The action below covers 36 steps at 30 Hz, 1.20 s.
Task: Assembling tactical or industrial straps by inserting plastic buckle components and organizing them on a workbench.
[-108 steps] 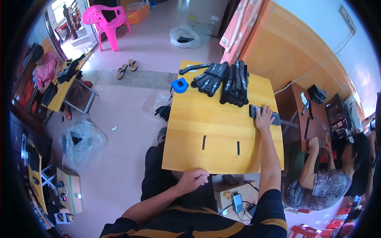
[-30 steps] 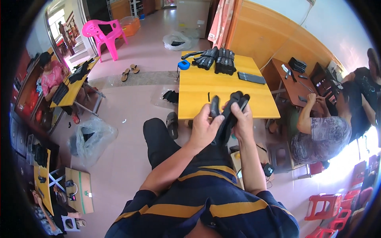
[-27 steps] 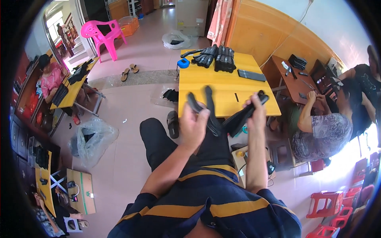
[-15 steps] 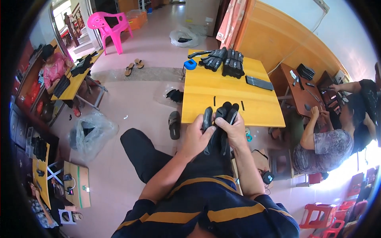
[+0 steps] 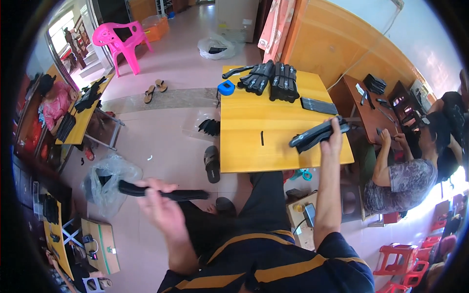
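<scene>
Black bundle [image 5: 310,137] stretched over the yellow surface [image 5: 244,156], towards its near right corner, the right hand's [image 5: 332,141] grip clamped near the bundle's right end. Layered, it was probably light, bendable and hardly fragile — best pinched across every layer, around the middle, lest they slide apart. Slimmer, a black strip [image 5: 190,195] hung beyond the near left corner — the blurred left hand's [image 5: 159,200] grip closed around it.

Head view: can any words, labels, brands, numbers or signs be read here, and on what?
None can be read.
Black bundles on the yellow table: pale marks, too small to read.
Grey box at the back: pale labels, too small.
Dark slipper: a pale mark, too small.
Black strip in the left hand: too blurred to tell.
</scene>
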{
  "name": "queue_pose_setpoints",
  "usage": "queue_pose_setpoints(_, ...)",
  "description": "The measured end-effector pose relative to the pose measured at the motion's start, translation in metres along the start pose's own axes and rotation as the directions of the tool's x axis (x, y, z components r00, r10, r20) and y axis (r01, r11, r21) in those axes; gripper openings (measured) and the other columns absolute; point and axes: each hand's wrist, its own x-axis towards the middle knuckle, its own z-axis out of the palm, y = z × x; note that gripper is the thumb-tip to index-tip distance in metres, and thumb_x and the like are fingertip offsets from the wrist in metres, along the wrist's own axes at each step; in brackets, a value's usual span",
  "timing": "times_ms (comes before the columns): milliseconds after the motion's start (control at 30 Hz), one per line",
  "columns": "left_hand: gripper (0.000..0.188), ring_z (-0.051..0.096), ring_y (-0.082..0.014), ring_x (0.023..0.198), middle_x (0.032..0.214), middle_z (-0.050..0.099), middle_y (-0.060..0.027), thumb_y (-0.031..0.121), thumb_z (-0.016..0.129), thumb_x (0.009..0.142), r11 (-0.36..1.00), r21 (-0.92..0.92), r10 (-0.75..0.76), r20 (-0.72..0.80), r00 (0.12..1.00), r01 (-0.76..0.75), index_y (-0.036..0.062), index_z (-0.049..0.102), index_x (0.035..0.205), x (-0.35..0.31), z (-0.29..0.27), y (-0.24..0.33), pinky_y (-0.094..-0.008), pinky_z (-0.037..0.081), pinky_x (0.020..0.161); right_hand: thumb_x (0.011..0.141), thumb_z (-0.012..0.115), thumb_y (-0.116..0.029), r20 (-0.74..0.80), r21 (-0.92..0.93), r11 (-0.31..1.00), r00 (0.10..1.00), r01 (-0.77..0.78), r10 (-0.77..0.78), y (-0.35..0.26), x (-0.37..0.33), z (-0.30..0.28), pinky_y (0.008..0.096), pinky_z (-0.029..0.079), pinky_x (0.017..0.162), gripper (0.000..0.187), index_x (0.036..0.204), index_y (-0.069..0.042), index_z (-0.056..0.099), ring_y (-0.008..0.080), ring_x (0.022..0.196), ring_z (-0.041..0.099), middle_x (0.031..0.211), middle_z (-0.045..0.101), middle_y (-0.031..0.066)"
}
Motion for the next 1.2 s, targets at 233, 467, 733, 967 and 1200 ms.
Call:
queue_pose_setpoints(233,0.027,0.056,-0.0139,0.081,0.092,0.055,-0.0036,0.017,0.052,0.105,0.83,-0.185,-0.553,-0.142,0.821,0.527,0.0048,0.054,0.129,0.028,-0.12,-0.036,-0.0288,0.051,0.067,0.085,0.078,-0.008,0.151,-0.138,0.986,0.982,-0.097,0.117,0.002,0.096,0.09,0.0405,0.058,0.07,0.026,0.105,-0.005,0.062,0.025,0.078,0.068,0.086,0.066,0.0089)
queue_pose_setpoints(467,0.026,0.057,-0.0149,0.079,0.09,0.057,-0.0029,0.018,0.054,0.103,0.62,-0.099,-0.775,-0.23,0.588,0.779,0.0079,0.055,0.127,-0.034,-0.124,-0.092,-0.0303,0.051,0.066,0.077,0.078,-0.003,0.135,-0.436,0.9,0.988,-0.003,0.069,0.05,0.205,0.187,0.0399,0.057,0.06,0.021,0.091,0.0,0.064,0.0257,0.066,0.067,0.075,0.065,0.0101)
queue_pose_setpoints(733,0.032,0.057,-0.0167,0.077,0.089,0.057,-0.0048,0.019,0.057,0.102,0.604,-0.007,-0.769,-0.268,0.58,0.797,0.0064,0.053,0.13,-0.013,-0.103,-0.108,-0.0313,0.05,0.065,0.061,0.09,-0.04,0.154,-0.976,0.156,0.988,0.154,-0.015,0.111,0.296,0.206,0.0401,0.057,0.081,0.068,0.108,0.004,0.068,0.0309,0.091,0.072,0.098,0.073,0.019)
queue_pose_setpoints(967,0.031,0.059,-0.018,0.077,0.089,0.058,-0.0056,0.016,0.056,0.101,0.601,0.034,-0.756,-0.301,0.581,0.799,0.0065,0.053,0.13,-0.012,-0.097,-0.104,-0.0327,0.051,0.066,0.066,0.086,-0.048,0.237,-0.952,-0.157,0.956,0.264,0.171,0.151,0.243,0.193,0.0426,0.05,0.101,0.087,0.132,0.001,0.057,0.0367,0.12,0.063,0.129,0.065,0.0231)
queue_pose_setpoints(1200,0.031,0.06,-0.0182,0.076,0.087,0.059,-0.005,0.015,0.055,0.101,0.647,-0.003,-0.74,-0.245,0.627,0.763,0.0079,0.054,0.131,-0.011,-0.088,-0.096,-0.0337,0.052,0.067,0.079,0.076,-0.046,0.455,-0.889,-0.047,0.869,0.455,-0.192,0.116,0.202,0.179,0.046,0.048,0.101,0.075,0.133,0.001,0.053,0.0409,0.117,0.062,0.125,0.064,0.0279)
